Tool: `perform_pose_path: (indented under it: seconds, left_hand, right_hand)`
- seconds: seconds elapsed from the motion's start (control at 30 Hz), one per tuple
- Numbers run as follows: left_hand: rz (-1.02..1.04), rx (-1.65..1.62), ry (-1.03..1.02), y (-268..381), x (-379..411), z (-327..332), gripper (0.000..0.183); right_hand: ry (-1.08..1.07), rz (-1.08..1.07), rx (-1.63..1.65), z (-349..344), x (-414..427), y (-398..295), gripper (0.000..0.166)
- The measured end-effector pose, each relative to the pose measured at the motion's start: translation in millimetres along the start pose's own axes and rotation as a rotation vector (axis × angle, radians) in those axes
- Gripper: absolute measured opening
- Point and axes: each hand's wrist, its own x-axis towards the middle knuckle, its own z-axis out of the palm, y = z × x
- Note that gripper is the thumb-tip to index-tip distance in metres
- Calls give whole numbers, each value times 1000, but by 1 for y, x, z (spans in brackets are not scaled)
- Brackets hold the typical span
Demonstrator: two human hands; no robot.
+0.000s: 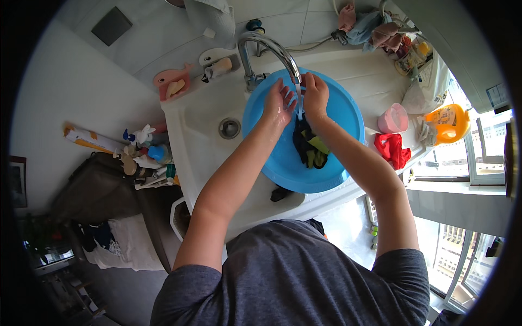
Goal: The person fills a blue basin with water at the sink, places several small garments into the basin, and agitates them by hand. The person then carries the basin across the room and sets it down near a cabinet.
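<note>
Water runs from the chrome gooseneck faucet [272,40] into a round blue plastic basin [346,106]. My left hand [280,102] is wet, palm up with fingers apart, just left of the stream, and holds nothing. On the other side my right hand [315,93] curves close to the spout with its back towards me. Its fingertips are partly hidden behind the faucet end, and I see nothing in it. Below both hands, a bunched black and yellow-green cloth item [310,146] lies in the basin, under the falling water.
The basin stands across a white laundry sink [195,122] with a metal drain [229,128]. A black cloth [280,193] lies at its front. To the right are a pink cup [394,118], a red cloth [392,150] and an orange detergent bottle [450,124]. A pink whale-shaped soap dish [173,83] sits back left.
</note>
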Motion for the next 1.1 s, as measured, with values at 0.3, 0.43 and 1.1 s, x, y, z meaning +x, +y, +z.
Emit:
perform_pose_path:
  seconds: [0.3,0.43,1.1]
  left_hand:
    - [-178,-139,-510,6,-18,-7,23]
    - [-152,-23,-656,-2,-12,-6,32]
    - [687,2035,-489,44,-95,-50,51]
  right_hand:
    - [-37,724,743,19,2,25,26]
    - [153,474,273,33,-17,-9,27]
    - [-875,-195,-1284,-104,-33,-55,41]
